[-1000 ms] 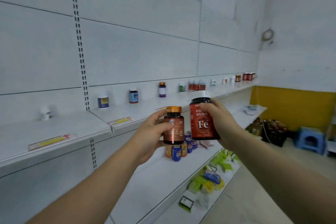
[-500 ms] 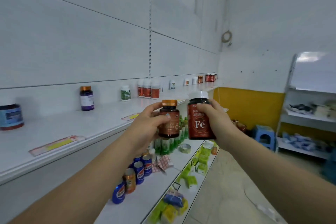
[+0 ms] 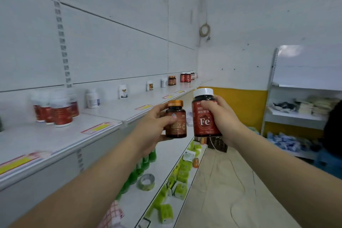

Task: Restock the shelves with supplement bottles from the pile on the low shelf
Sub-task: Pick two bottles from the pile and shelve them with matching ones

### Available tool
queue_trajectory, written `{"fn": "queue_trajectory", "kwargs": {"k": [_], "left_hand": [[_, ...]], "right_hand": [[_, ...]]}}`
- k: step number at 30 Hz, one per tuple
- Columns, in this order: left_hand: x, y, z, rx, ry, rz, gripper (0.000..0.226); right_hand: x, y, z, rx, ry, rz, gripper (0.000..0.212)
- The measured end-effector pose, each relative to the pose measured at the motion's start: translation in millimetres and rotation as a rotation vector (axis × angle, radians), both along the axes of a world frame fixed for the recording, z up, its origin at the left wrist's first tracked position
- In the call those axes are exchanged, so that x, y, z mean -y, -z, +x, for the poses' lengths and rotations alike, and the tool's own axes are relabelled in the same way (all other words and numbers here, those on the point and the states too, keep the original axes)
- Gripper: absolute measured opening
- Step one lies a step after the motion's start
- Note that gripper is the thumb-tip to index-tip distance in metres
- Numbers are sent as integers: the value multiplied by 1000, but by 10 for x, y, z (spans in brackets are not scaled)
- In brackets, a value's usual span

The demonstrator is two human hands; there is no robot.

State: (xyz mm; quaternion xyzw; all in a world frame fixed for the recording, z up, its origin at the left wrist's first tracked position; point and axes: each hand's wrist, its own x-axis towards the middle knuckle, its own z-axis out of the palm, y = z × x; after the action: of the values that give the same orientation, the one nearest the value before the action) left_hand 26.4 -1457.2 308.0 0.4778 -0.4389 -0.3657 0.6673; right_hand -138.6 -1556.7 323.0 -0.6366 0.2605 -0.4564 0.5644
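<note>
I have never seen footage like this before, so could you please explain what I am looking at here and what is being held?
The view comes from a camera worn on a person's head, looking forward and down along a shop aisle. The left hand grips a small brown bottle with a gold cap. The right hand grips a bigger red bottle marked Fe, with a white cap. On the upper shelf stand spaced bottles and a red cluster. Lower shelves hold green packs and tape.
</note>
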Motion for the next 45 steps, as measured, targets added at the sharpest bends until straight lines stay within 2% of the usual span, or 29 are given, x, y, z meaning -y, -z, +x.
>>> {"fn": "queue_trajectory", "kwargs": {"k": [7,13,17,20,23,27,30,35,40,45], "left_hand": [[1966,-179,-112,-28,-33,0,35],[3470,-221,212,19,-86,6,38],[4564,-144,606,76,-125,-2,39],[5410,-168,925,95,-158,1,51],[6164,-259,1174,114,-178,39,52],[6975,-322,1485,175,-222,117,40],[7516,-341,1714,227,-310,126,35],[8323,-263,2041,279,-543,141,39],[8940,-185,2388,215,-796,240,38],[9281,-164,2748,271,-1001,356,45]], "right_hand": [[2009,-224,-7,-51,-33,-21,43],[3593,-244,369,-53,-34,-37,24],[4703,-109,785,-37,-58,-47,21],[5523,-98,1124,-52,-75,-60,23],[6288,-170,1400,-47,-98,-60,28],[7222,-264,1782,-55,-141,-52,44],[7868,-279,2142,-68,-210,-79,47],[8869,-276,2759,-25,-385,-143,28],[9685,-269,3324,-76,-530,-161,39],[10219,-246,3887,-101,-636,-172,44]]}}
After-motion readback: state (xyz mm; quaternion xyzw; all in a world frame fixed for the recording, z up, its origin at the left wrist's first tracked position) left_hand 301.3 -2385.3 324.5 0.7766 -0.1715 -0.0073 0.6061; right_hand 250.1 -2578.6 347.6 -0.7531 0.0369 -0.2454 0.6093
